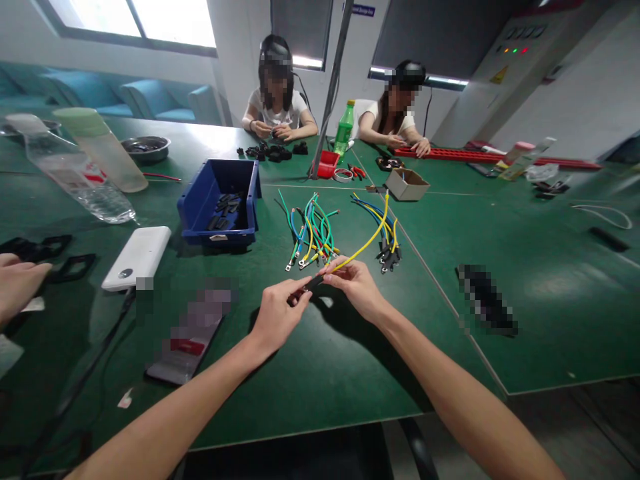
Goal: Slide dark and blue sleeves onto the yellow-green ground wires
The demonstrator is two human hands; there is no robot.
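My left hand (284, 308) pinches a short black sleeve (315, 283) between thumb and fingers. A yellow wire (369, 244) runs out of the sleeve's right end and curves up and away. My right hand (353, 280) is closed on this wire close to the sleeve. Just beyond my hands lies a loose bundle of green, blue and yellow wires (315, 227) with metal ring ends. To its right rests a smaller group of blue and yellow wires (389, 230), whose near ends carry black sleeves (389, 255). More black sleeves (227, 207) lie inside a blue bin (191, 220).
Left of me are a white power bank (137, 257) with a cable, a phone (193, 340) and two bottles. Another person's hand (20, 283) reaches in there. A phone (486, 300) lies right. Two people sit opposite, beyond a metal pole (331, 100) and a cardboard box (407, 187).
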